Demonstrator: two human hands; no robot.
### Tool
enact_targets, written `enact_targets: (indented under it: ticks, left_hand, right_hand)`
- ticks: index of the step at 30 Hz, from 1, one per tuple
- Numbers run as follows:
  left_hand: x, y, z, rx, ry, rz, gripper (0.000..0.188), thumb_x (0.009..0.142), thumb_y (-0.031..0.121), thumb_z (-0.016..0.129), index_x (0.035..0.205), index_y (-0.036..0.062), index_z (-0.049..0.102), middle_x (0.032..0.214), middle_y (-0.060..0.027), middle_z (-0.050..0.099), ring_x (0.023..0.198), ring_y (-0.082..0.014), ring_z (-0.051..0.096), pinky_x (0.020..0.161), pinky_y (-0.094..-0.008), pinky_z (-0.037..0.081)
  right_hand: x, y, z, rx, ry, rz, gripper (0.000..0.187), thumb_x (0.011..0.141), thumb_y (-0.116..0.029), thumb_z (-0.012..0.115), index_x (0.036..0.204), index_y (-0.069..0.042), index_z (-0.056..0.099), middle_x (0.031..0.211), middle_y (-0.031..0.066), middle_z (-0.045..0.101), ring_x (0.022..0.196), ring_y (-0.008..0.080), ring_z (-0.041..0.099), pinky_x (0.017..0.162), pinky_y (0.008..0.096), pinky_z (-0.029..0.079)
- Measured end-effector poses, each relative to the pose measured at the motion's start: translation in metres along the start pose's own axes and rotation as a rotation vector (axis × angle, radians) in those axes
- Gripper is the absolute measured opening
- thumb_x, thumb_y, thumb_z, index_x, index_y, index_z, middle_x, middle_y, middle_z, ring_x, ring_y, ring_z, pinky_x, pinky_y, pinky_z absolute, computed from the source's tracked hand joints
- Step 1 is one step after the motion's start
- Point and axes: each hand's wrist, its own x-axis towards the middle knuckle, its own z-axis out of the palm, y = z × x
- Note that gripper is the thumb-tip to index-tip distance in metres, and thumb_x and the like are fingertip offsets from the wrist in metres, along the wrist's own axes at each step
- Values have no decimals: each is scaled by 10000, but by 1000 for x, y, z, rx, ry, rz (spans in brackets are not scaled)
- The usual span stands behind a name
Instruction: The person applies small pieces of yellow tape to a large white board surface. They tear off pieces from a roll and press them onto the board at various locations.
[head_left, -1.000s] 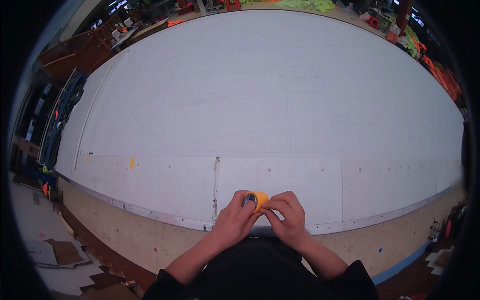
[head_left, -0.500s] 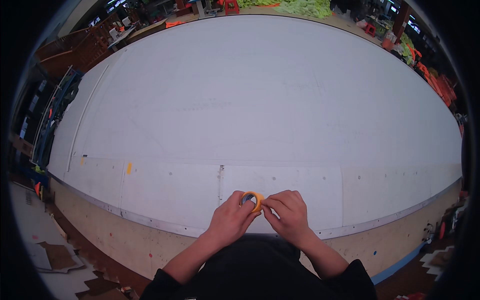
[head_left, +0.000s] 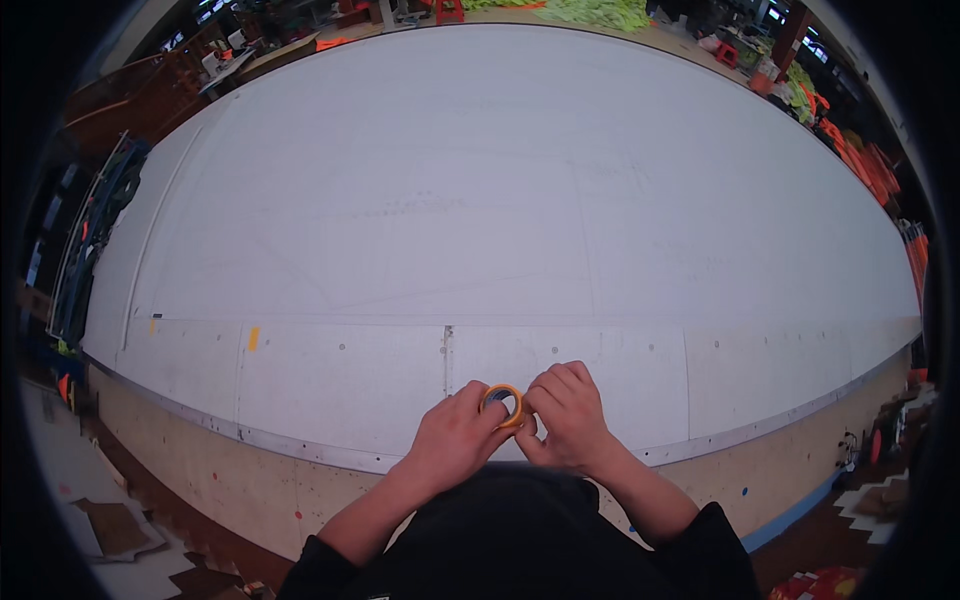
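Note:
A roll of yellow-orange tape (head_left: 519, 404) is held over the near edge of the large white table (head_left: 420, 260). My left hand (head_left: 452, 438) is closed round its left side, with a finger through the core. At the roll's right side, my right hand (head_left: 570, 420) is closed, its thumb and fingertips pinched against the tape's outer face. Whether a loose tape end lies between those fingertips is hidden.
A short yellow strip (head_left: 254, 338) sticks to the table's near left part. A long thin white strip (head_left: 160, 235) runs along the left side. Red stools (head_left: 727, 54) and heaps of light green cloth (head_left: 595, 12) lie beyond the far edge. Cardboard (head_left: 110, 530) is at lower left.
My right hand has turned and lifted slightly at the knuckles, its fingers curling more beside the tape roll. The left hand keeps its hold. The whole view has shifted slightly.

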Motion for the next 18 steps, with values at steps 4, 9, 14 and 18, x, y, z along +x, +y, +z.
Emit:
enact_targets:
  ticks: [4,9,14,18]
  left_hand:
    - [-6,-4,0,-203,-71,-142,268,1019,235,798,1128,58,630,1073,-115,585,878,-323,667,709,-413,554]
    - [-8,-15,0,-398,-100,-195,282,1048,256,781,1171,47,636,1074,-105,573,869,-292,633,761,-394,533]
    - [-6,-20,-3,-453,-186,-225,223,1058,213,765,1155,33,676,1143,-96,609,926,-231,637,821,-363,540]
    - [-3,-23,10,-677,-28,-83,208,1059,175,758,1197,27,711,1259,-109,661,1050,-200,666,902,-334,554]
  right_hand:
    - [-8,-6,-1,155,58,108,225,751,-18,770,958,-56,689,987,96,694,886,295,663,837,397,514]
    - [-10,-14,2,320,134,212,265,847,20,814,1099,-31,753,1093,114,754,970,304,712,847,385,573]
    - [-18,-5,12,237,107,144,251,919,51,781,1152,-28,730,1091,112,752,1007,308,714,850,395,574]
    - [-19,4,18,262,64,268,160,945,22,766,1086,-34,718,1041,108,743,962,314,701,838,411,554]
